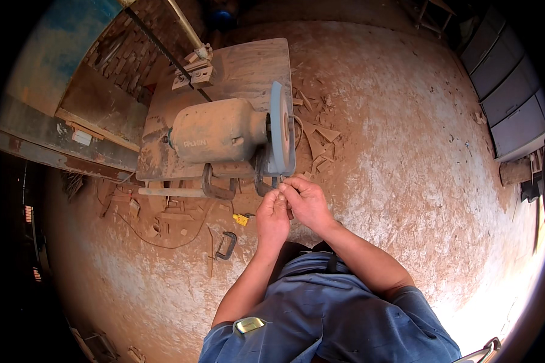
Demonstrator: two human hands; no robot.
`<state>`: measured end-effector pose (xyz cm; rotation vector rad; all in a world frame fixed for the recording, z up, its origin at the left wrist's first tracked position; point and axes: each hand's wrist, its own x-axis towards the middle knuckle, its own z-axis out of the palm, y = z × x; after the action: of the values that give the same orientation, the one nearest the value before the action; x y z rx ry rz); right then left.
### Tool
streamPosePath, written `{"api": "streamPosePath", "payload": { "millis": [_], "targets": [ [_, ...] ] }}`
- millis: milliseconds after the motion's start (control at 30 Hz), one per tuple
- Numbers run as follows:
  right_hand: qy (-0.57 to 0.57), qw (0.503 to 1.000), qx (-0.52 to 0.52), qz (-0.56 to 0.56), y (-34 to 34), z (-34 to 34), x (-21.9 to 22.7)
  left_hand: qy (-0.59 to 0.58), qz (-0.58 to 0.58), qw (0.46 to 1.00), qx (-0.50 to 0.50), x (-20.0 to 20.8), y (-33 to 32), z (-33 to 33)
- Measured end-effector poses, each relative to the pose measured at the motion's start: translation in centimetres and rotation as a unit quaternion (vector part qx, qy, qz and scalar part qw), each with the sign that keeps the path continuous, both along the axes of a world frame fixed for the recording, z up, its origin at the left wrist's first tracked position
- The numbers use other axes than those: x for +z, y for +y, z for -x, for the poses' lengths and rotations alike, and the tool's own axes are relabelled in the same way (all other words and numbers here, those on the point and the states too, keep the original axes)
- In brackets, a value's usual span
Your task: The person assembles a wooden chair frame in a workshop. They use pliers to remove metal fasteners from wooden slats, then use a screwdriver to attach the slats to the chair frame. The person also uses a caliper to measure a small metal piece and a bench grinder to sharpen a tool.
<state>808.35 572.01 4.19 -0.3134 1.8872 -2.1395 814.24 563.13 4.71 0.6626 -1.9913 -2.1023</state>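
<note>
My left hand (274, 213) and my right hand (307, 202) meet just below a grey-blue grinding wheel (277, 130). The fingers of both are pinched together around a thin metal piece (281, 178), whose tip pokes up toward the wheel's lower edge. Most of it is hidden by my fingers, so its kind and whether it touches the wheel cannot be told. A dusty grinder motor (215, 133) carries the wheel on its right end. Two dark C-clamps, one at the left (218, 184) and one by my fingers (261, 175), grip the table edge under the motor.
The grinder sits on a dusty saw table (254, 60), behind which a band saw blade (157, 45) runs down. On the floor lie a loose C-clamp (226, 245), a yellow block (241, 219), a cord and wood offcuts (318, 142). Grey cabinets (515, 85) line the right.
</note>
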Motion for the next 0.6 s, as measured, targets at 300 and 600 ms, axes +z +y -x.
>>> {"api": "streamPosePath", "payload": {
  "millis": [300, 600],
  "targets": [
    [-0.014, 1.0, 0.001, -0.004, 0.1, 0.0, 0.2, -0.005, 0.001, 1.0, 0.003, 0.3, 0.1, 0.0],
    [-0.041, 0.999, 0.007, -0.008, 0.2, 0.0, 1.5, -0.011, 0.008, 1.0, 0.0, 0.6, 0.1, 0.1]
  ]
}}
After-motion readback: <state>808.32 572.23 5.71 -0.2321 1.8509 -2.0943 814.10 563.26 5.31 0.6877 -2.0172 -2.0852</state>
